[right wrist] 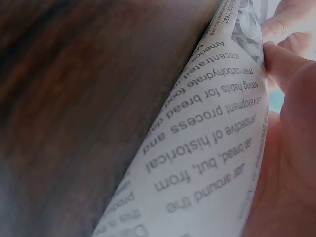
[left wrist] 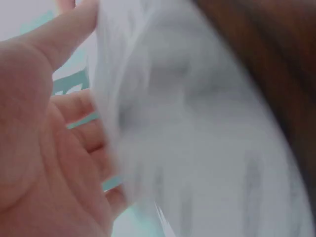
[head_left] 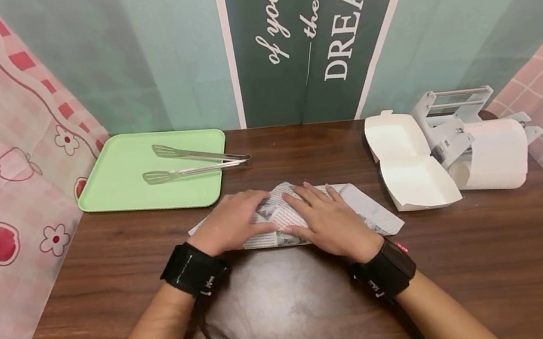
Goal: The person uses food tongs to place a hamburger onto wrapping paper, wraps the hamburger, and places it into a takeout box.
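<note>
A folded sheet of newsprint-patterned wrapping paper (head_left: 280,216) lies at the middle of the table, its pointed ends spread left and right. What may be inside it is hidden. My left hand (head_left: 232,222) rests on the left part of the paper, its thumb reaching toward the middle. Over the right part lies my right hand (head_left: 329,220), fingers extended forward and apart, the thumb close to the left thumb. Blurred paper (left wrist: 187,128) stands beside the left palm in the left wrist view. Printed text on the paper (right wrist: 212,138) is readable in the right wrist view.
A green tray (head_left: 115,179) at the back left bears metal tongs (head_left: 195,168), whose joined end overhangs its right edge. An open white takeout box (head_left: 415,180) stands on the right, next to a white dispenser (head_left: 498,154) with a roll. Curtains enclose the table's back and sides.
</note>
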`<state>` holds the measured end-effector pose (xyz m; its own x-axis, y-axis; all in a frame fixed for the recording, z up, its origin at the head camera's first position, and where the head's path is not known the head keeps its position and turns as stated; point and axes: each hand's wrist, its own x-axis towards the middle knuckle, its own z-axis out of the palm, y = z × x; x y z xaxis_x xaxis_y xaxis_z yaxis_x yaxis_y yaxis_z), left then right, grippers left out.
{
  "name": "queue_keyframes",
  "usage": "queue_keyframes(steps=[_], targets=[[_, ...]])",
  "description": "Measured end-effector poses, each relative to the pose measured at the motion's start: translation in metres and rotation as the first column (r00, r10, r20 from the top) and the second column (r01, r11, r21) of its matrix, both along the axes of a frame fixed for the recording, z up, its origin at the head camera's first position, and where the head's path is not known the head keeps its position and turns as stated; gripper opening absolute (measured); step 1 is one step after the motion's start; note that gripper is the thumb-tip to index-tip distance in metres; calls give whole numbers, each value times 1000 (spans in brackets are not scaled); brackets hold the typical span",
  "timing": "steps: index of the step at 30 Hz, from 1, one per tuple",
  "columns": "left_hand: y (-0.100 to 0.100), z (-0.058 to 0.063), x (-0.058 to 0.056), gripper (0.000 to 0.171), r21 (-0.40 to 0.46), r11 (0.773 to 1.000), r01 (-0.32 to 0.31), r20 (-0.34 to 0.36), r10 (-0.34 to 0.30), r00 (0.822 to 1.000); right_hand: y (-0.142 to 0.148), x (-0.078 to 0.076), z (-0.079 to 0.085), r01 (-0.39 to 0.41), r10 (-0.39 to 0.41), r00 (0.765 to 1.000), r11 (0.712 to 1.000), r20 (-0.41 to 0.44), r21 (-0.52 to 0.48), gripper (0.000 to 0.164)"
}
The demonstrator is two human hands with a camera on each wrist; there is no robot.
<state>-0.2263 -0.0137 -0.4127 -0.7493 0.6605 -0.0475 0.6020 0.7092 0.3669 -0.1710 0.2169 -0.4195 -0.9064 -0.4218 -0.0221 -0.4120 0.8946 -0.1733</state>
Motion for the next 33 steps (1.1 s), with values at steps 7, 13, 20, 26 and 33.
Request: queue_keyframes(steps=[7,13,20,26,33], targets=[[-27,14,-5,66,-41,994,-99,104,103,989,-3,4,0,16,-16,1000,1000,24,24,71],[-51,20,-11,30,-19,981,-191,75,192,979,-5,6,-1,11,-11,1000,1000,3,11,71],[-82,19,2,19,-104,938,-330,24,334,942,-6,6,1,9,-9,1000,1000,10,14,71],[-89,17,6,36,-208,914,-347,77,369,926,-3,5,5,23,-23,1000,1000,3,11,71],[-86,14,4,47,-274,901,-338,145,386,911,-3,6,3,25,-26,1000,1000,17,4,71]])
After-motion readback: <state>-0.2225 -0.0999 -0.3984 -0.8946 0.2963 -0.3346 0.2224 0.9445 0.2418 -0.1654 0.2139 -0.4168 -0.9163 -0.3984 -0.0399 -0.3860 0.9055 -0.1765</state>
